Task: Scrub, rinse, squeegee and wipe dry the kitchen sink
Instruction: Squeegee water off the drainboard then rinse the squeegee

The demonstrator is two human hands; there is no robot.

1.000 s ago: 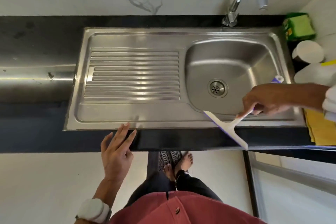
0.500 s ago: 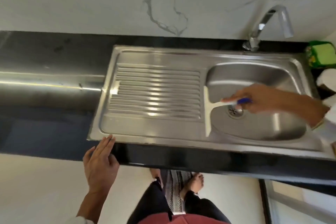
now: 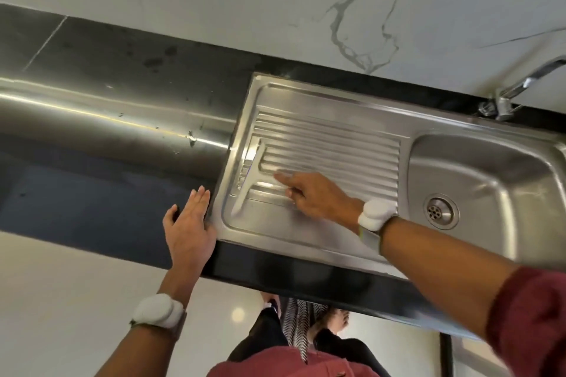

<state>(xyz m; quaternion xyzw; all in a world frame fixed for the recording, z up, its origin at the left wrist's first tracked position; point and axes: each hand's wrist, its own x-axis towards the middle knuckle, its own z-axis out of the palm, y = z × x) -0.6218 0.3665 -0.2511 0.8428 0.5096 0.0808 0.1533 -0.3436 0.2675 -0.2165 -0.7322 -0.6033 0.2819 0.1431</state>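
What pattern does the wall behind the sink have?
White marble with grey veins on the wall, best seen in the head view.

One of most things, two of what the person brings.
1 sink (image 3: 306, 232) w/ 1 bowl (image 3: 490, 174), 1 drain (image 3: 440, 211) & 1 ribbed drainboard (image 3: 337, 144); 1 tap (image 3: 520, 86); 1 squeegee (image 3: 249, 171), blurred, on the ribs; 1 dark worktop (image 3: 122, 64); 1 steel strip (image 3: 92, 113) left of the sink. 2 hands: left (image 3: 188, 232), right (image 3: 315, 196). 2 white wristbands, 1 per wrist (image 3: 157, 311) (image 3: 375, 214). 2 bare feet (image 3: 333, 320) below, partly hidden. 1 red sleeve (image 3: 533, 312).
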